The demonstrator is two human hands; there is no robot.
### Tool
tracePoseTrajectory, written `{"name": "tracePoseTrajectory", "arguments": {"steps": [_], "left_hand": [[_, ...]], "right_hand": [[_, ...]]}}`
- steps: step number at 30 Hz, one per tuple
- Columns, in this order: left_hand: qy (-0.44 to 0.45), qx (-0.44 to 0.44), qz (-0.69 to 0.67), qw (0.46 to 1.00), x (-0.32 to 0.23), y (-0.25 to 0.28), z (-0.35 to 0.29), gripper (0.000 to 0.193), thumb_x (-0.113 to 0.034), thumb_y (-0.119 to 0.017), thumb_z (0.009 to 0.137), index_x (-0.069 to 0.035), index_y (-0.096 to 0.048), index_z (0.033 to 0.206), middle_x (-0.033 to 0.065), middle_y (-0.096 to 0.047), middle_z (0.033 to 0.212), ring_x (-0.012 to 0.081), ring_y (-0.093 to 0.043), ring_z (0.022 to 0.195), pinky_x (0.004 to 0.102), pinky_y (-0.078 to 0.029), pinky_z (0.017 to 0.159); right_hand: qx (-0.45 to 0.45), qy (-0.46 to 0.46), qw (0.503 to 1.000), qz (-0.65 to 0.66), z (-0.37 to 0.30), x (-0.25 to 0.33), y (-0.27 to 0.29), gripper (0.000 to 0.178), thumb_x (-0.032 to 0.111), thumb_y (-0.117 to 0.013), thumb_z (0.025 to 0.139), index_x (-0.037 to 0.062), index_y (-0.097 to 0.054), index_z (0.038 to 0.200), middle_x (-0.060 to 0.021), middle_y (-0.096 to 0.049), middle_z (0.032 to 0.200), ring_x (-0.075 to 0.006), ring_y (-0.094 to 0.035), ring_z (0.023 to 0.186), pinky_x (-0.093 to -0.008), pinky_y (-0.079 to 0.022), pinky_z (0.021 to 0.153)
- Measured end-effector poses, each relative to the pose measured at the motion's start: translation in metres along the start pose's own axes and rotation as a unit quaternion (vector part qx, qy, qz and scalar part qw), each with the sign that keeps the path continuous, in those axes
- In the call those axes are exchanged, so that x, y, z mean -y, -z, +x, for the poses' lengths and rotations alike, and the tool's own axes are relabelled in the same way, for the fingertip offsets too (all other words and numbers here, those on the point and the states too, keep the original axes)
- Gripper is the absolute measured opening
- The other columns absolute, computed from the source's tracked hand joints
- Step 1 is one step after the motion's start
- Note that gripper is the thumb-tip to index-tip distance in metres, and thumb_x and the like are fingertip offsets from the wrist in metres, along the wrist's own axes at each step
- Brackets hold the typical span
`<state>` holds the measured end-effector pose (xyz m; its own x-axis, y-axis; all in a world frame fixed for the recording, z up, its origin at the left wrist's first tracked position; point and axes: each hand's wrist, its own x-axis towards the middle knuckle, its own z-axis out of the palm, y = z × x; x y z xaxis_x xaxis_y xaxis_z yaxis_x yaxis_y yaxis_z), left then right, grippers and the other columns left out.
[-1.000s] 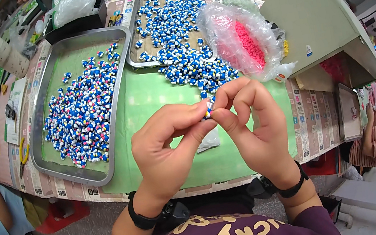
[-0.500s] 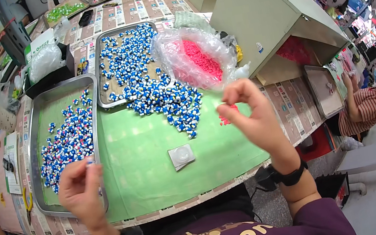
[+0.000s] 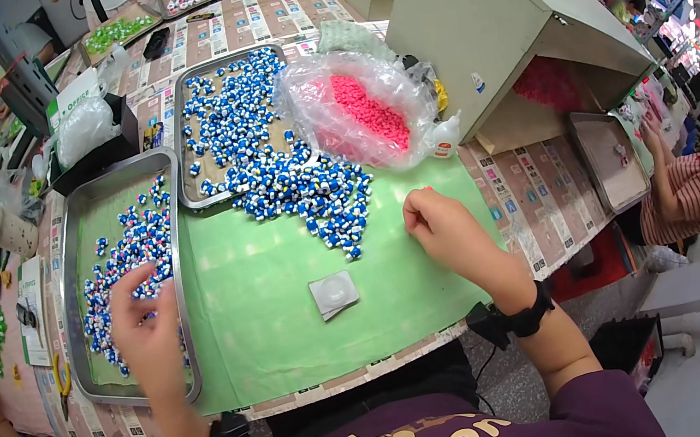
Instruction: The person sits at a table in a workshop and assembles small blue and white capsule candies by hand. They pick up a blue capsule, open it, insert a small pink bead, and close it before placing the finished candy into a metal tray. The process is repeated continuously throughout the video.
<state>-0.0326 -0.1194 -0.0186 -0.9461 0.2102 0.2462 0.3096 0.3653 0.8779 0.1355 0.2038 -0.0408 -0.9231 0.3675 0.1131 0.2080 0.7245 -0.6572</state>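
My left hand (image 3: 150, 343) hovers over the metal tray (image 3: 180, 248) on the left, thumb and forefinger apart, with nothing visible between them. That tray holds many small blue-and-white pieces with pink bits (image 3: 135, 247). My right hand (image 3: 451, 233) is low over the right part of the green mat (image 3: 280, 352), its fingers bent together; whatever they hold is hidden. A speck of pink shows by its knuckles. Between my hands lies a square grey pad (image 3: 334, 293) with a round clear disc on it. Beyond it a pile of blue-and-white pieces (image 3: 332, 198) spills from a second tray (image 3: 184, 168).
An open plastic bag of pink pieces (image 3: 369, 112) stands behind my right hand, beside a small white bottle (image 3: 446, 136). A grey cabinet-like box (image 3: 486, 35) rises at the right. Yellow-handled pliers (image 3: 64, 376) lie left of the near tray. A masked co-worker (image 3: 698, 176) sits far right.
My left hand has moved up and forward over the tray, and its pinch on a small piece has loosened. My right hand has lowered toward the mat, where small pink pieces showed before.
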Motion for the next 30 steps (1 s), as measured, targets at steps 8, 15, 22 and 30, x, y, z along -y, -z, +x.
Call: {"name": "tracePoseTrajectory", "arguments": {"steps": [8,15,22,30], "left_hand": [[-0.095,0.261,-0.001,0.961,-0.037,-0.105,0.030,0.019,-0.005,-0.068,0.082,-0.003,-0.064,0.101,0.0055,-0.064,0.097,0.0133,-0.061,0.078,0.0260,-0.050,0.062],[-0.212,0.285,0.099,0.930,-0.015,-0.157,0.041,0.016,-0.003,-0.071,0.075,-0.001,-0.064,0.088,0.0089,-0.053,0.084,0.0185,-0.057,0.067,0.0294,-0.046,0.060],[-0.166,0.250,0.065,0.952,-0.013,-0.153,0.040,0.016,0.007,-0.061,0.070,-0.001,-0.062,0.083,0.0100,-0.054,0.082,0.0202,-0.055,0.064,0.0310,-0.046,0.059],[-0.139,0.200,-0.054,0.969,-0.034,-0.115,0.024,0.017,0.011,-0.057,0.074,0.002,-0.066,0.085,0.0052,-0.052,0.084,0.0130,-0.057,0.073,0.0224,-0.050,0.060]], "right_hand": [[-0.021,0.043,0.995,-0.086,0.001,-0.005,-0.018,0.003,0.000,-0.052,0.079,0.0019,-0.050,0.080,-0.0172,-0.055,0.075,-0.0371,-0.056,0.075,-0.0460,-0.044,0.065],[-0.056,0.046,0.996,-0.046,-0.008,-0.014,-0.016,0.002,-0.001,-0.046,0.081,-0.0001,-0.048,0.081,-0.0210,-0.055,0.080,-0.0397,-0.055,0.079,-0.0448,-0.044,0.069],[0.008,0.022,0.997,-0.074,-0.006,-0.008,-0.018,0.016,-0.004,-0.047,0.079,-0.0015,-0.047,0.095,-0.0215,-0.056,0.089,-0.0412,-0.059,0.086,-0.0491,-0.048,0.071],[-0.018,-0.002,0.986,-0.165,-0.008,-0.001,-0.023,0.018,-0.004,-0.052,0.079,-0.0003,-0.048,0.096,-0.0200,-0.058,0.087,-0.0386,-0.062,0.084,-0.0471,-0.050,0.069]]}}
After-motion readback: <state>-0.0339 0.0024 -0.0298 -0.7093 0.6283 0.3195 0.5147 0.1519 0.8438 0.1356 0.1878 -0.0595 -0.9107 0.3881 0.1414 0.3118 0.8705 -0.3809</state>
